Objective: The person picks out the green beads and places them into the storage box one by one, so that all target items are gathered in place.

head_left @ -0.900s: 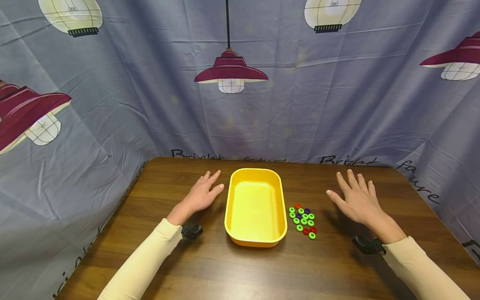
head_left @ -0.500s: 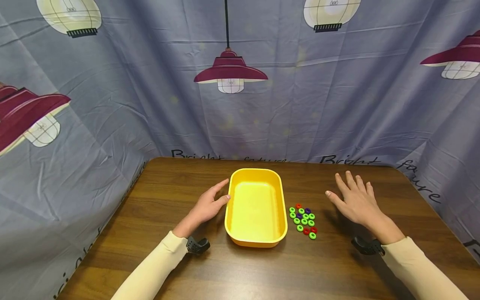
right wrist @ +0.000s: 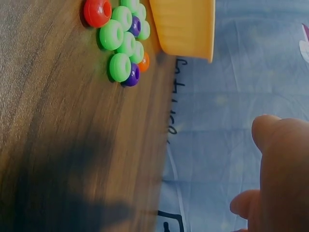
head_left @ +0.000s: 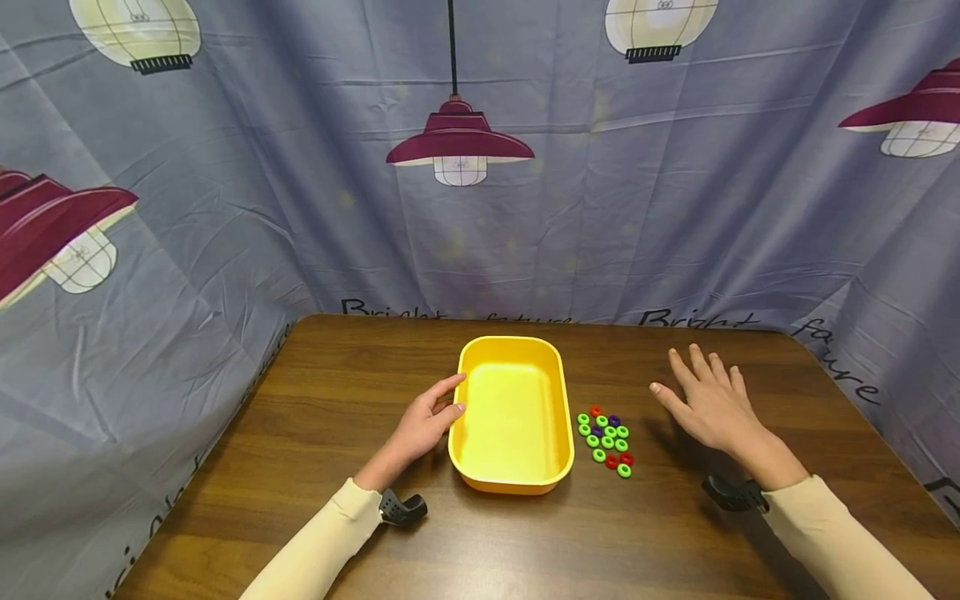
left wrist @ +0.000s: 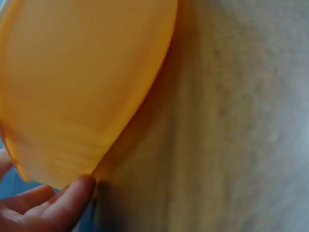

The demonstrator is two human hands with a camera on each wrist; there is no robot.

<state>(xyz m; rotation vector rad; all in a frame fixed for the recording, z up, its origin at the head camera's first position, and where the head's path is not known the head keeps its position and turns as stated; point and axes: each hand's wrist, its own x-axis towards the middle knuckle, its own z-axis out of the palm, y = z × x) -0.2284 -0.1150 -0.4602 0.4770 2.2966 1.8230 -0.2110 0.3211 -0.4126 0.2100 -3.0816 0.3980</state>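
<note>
A yellow plastic tray (head_left: 512,479) with rounded corners stands on the table. At its left rim is my left hand (head_left: 422,425), index fingertip and thumb tip overlapping the edge, fingers nearly straight. In the left wrist view the thumb (left wrist: 72,200) meets the lower edge of the tray wall (left wrist: 87,72). Just right of the tray lies a cluster of small ring-shaped beads (head_left: 607,442), mostly green with some red, orange and purple. My right hand (head_left: 716,408) is spread palm down, right of the beads, holding nothing. The right wrist view shows the beads (right wrist: 112,35) beyond it.
The dark wooden table (head_left: 360,358) is backed by a hanging blue-grey curtain (head_left: 570,225) printed with lamps and lettering. Black bands with small devices sit on both wrists, such as the left wrist device (head_left: 403,508).
My left hand has moved right and toward me, from beside the tray to its left rim. The right hand, tray and beads have stayed nearly still.
</note>
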